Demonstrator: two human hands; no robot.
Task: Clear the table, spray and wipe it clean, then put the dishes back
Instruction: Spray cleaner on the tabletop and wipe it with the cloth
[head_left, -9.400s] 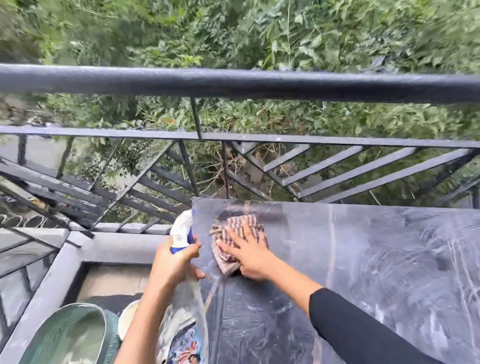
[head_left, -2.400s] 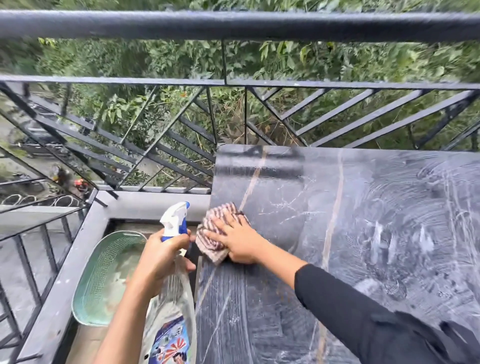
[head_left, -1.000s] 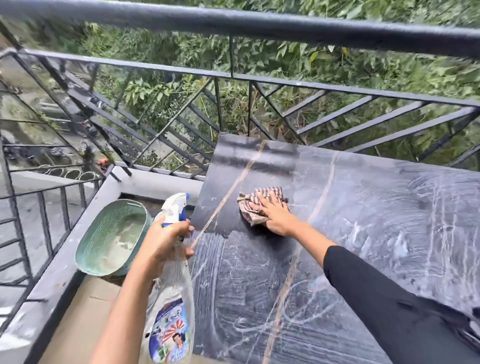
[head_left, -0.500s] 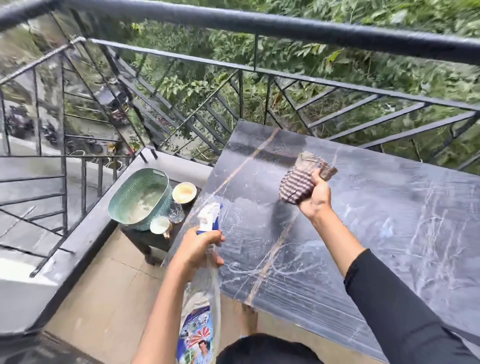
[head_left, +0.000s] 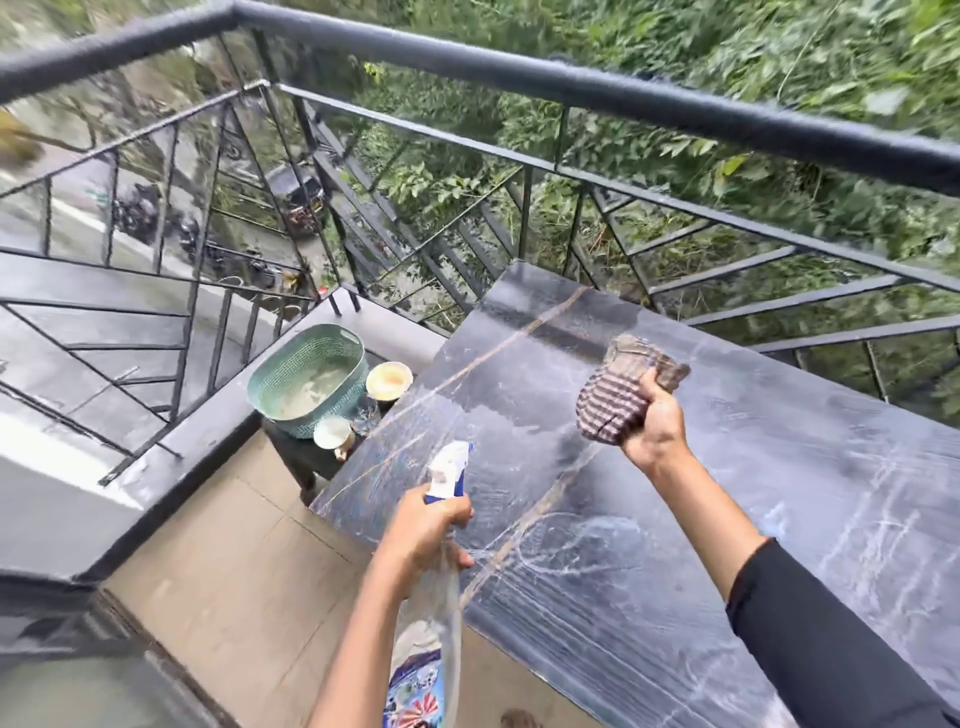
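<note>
A dark marble table (head_left: 727, 493) fills the right side, its top streaked with wet wipe marks. My right hand (head_left: 655, 422) grips a bunched striped cloth (head_left: 621, 389) and holds it in the air above the table's left half. My left hand (head_left: 423, 532) holds a clear spray bottle (head_left: 434, 623) by its neck, with the white and blue nozzle up, at the table's near left corner. The dishes stand on a low dark stool (head_left: 301, 457) left of the table: a green basket (head_left: 306, 376), a cream bowl (head_left: 388, 380), a glass (head_left: 366, 413) and a small cup (head_left: 332, 432).
A black metal railing (head_left: 571, 83) runs close behind and to the left of the table, with foliage and a street far below. A grey ledge (head_left: 171, 467) borders the tiled balcony floor (head_left: 234, 597). The stool stands tight between the ledge and the table's left edge.
My right hand has lifted the cloth off the table and holds it bunched in the air. My view has swung left and back, bringing the stool with the dishes into sight.
</note>
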